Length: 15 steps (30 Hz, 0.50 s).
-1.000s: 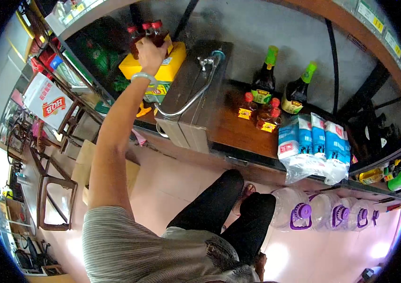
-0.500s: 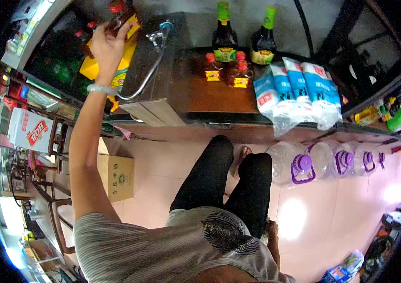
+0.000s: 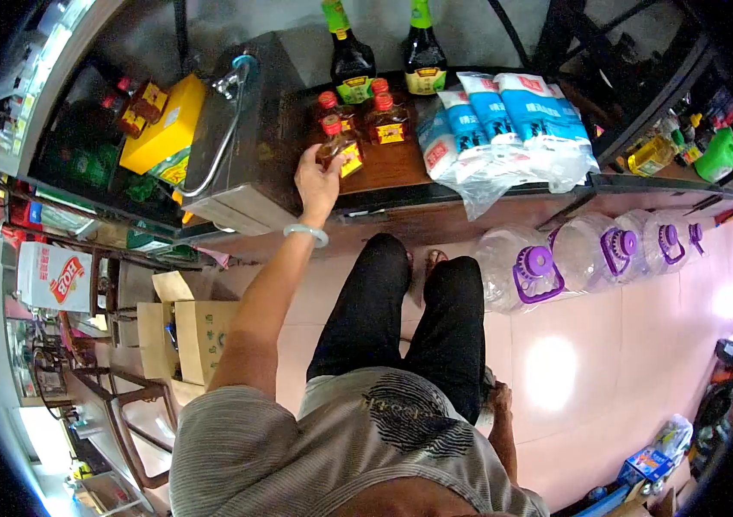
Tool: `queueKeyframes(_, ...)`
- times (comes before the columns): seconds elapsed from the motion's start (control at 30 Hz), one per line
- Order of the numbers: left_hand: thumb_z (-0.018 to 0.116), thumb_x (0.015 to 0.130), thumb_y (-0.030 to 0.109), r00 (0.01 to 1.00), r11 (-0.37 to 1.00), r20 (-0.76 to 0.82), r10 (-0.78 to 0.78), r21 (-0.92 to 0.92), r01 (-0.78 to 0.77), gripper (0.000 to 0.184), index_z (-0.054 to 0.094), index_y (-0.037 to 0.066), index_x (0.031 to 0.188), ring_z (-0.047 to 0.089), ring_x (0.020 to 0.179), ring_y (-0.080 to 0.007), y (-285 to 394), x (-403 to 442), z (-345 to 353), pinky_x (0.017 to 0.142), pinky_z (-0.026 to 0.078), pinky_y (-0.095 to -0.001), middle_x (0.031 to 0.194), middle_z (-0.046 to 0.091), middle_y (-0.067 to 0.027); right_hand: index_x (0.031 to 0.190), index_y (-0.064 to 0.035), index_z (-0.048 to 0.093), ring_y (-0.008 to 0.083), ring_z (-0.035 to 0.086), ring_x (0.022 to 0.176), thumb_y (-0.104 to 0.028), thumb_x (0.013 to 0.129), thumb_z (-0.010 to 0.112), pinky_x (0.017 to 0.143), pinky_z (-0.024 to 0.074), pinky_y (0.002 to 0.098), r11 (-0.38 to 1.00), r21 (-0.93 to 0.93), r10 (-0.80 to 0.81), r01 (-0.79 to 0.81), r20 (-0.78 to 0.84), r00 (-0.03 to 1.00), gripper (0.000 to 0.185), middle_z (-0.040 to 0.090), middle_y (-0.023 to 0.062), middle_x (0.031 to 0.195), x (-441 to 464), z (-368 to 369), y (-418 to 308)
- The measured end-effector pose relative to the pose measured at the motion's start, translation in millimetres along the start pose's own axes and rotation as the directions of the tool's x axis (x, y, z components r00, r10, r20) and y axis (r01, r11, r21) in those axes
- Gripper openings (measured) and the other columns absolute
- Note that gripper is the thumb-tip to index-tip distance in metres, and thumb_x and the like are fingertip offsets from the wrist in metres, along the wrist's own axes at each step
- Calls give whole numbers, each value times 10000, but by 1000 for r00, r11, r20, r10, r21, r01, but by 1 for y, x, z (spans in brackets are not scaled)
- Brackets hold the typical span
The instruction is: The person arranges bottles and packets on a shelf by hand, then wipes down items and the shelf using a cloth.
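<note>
My left hand (image 3: 318,183) is closed around a small brown bottle (image 3: 338,148) with a red cap and yellow label, at the front of the brown shelf (image 3: 401,172). Close behind it stand several similar bottles (image 3: 387,121). Two dark sauce bottles with green tops, one on the left (image 3: 353,65) and one on the right (image 3: 424,56), stand at the back. Blue-and-white plastic packets (image 3: 513,112) lie to their right. My right hand (image 3: 499,399) hangs low beside my thigh, fingers curled; what it holds, if anything, is unclear.
A dark box-like unit with a curved metal faucet (image 3: 227,129) stands left of the bottles. Beyond it are a yellow box (image 3: 168,129) and more red-capped bottles (image 3: 142,108). Large clear jugs with purple caps (image 3: 534,263) line the floor. An open carton (image 3: 203,336) sits at left.
My left hand has carried the red-capped bottle from the far left, past the faucet, to the group on the brown shelf. The view has shifted. My right hand stays low.
</note>
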<state>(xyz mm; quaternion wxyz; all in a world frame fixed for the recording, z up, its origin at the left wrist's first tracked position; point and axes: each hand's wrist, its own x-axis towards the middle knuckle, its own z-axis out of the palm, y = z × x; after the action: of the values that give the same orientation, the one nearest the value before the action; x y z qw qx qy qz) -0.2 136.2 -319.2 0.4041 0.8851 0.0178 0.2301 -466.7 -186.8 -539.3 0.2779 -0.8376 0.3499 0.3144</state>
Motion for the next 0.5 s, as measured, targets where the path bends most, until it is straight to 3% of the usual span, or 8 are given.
queueKeyframes(0.03, 698, 689, 224, 1000, 1000, 8, 4, 14, -4, 465, 530, -22, 1046, 565, 649, -245, -8, 6, 5, 632, 452, -335, 851, 588, -170, 953, -128, 623, 352, 563, 888, -191, 780, 477, 769, 458, 425, 1000, -14, 14, -14, 10, 1000, 234, 598, 183, 920, -13, -14, -13)
queueKeyframes(0.13, 681, 707, 217, 998, 1000, 68, 5, 30, -7, 448, 528, -12, 1061, 561, 649, -252, -6, 18, 10, 641, 449, -336, 859, 586, -169, 984, -142, 619, 334, 560, 912, -184, 775, 474, 779, 453, 422, 974, -118, 195, -191, 29, 980, 257, 594, 174, 950, -10, -8, -8)
queueKeyframes(0.17, 658, 731, 205, 993, 999, 108, -36, 30, 33, 446, 511, 1, 1099, 558, 660, -257, -9, 22, 11, 646, 446, -337, 837, 588, -169, 983, -150, 620, 317, 556, 932, -181, 776, 473, 787, 447, 423, 975, -122, 186, -185, -2, 983, 256, 591, 161, 979, -10, -2, 1)
queueKeyframes(0.27, 643, 747, 200, 995, 996, 99, 27, -85, -19, 482, 477, 18, 1161, 559, 674, -253, -33, 32, 25, 656, 441, -340, 786, 591, -157, 989, -165, 619, 308, 547, 954, -183, 772, 479, 806, 439, 420, 954, -135, 276, -267, 60, 959, 259, 586, 139, 1009, -9, 2, 3)
queueKeyframes(0.3, 628, 760, 188, 980, 994, 174, -99, -29, 105, 521, 433, 15, 1212, 563, 707, -255, -21, 31, 18, 677, 439, -341, 814, 590, -153, 982, -155, 621, 313, 551, 946, -175, 768, 477, 800, 441, 420, 962, -151, 237, -226, 62, 969, 259, 590, 145, 994, -7, 6, 4)
queueKeyframes(0.4, 616, 767, 177, 976, 986, 145, -160, 72, 151, 528, 418, -32, 1210, 558, 711, -274, -12, 26, 19, 697, 440, -345, 826, 588, -151, 958, -121, 623, 327, 562, 919, -152, 755, 466, 782, 445, 422, 978, -156, 149, -136, 74, 986, 258, 601, 165, 948, 2, 20, 14)
queueKeyframes(0.43, 610, 771, 173, 986, 991, 95, -134, -19, 136, 548, 389, -85, 1200, 568, 756, -306, -25, 24, 27, 724, 444, -343, 859, 589, -179, 949, -108, 624, 331, 566, 908, -144, 753, 461, 775, 446, 424, 983, -129, 142, -131, 77, 987, 257, 603, 174, 932, 2, 19, 9)
queueKeyframes(0.5, 612, 769, 178, 997, 996, -37, -69, 60, 71, 545, 391, -97, 1184, 571, 802, -326, -53, 18, 43, 743, 444, -345, 880, 590, -196, 918, -66, 620, 350, 576, 869, -122, 745, 449, 736, 452, 432, 997, -29, 72, -73, -12, 997, 250, 600, 205, 889, 3, 21, 9)
